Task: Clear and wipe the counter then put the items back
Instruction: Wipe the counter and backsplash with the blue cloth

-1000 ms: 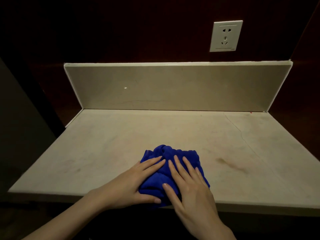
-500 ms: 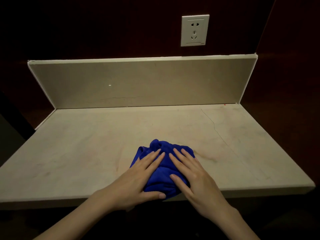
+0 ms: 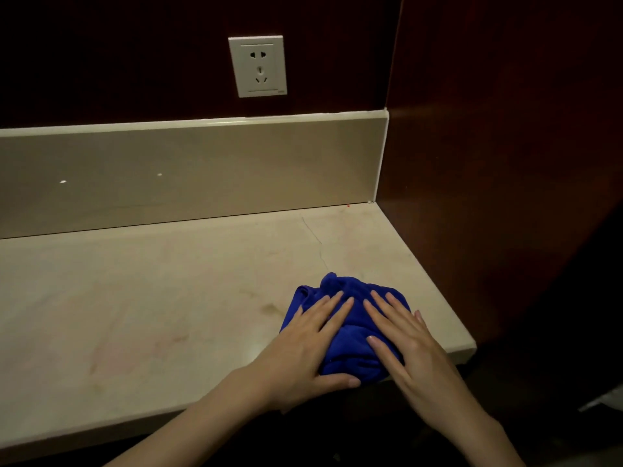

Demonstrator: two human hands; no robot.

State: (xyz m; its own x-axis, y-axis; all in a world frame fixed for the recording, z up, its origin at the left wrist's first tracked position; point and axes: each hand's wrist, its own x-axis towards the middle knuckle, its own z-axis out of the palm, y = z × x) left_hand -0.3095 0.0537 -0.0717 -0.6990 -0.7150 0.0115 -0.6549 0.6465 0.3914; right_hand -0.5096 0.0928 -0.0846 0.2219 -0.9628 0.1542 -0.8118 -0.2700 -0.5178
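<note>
A bunched blue cloth [image 3: 350, 342] lies on the pale stone counter [image 3: 151, 298], near its front edge and towards its right end. My left hand [image 3: 306, 345] presses flat on the cloth's left half, fingers straight and thumb along the near side. On the right half my right hand [image 3: 404, 342] presses down the same way, fingers spread. Both hands cover much of the cloth. No other items stand on the counter.
A low beige backsplash [image 3: 202, 170] runs along the back. Above it a white wall socket [image 3: 258, 66] sits in a dark wall. A dark red side panel [image 3: 488, 163] closes the counter's right end. Faint stains [image 3: 269, 308] mark the stone left of the cloth.
Both hands have slid the cloth to the right along the front of the counter, close to its right end. The view has turned right with them.
</note>
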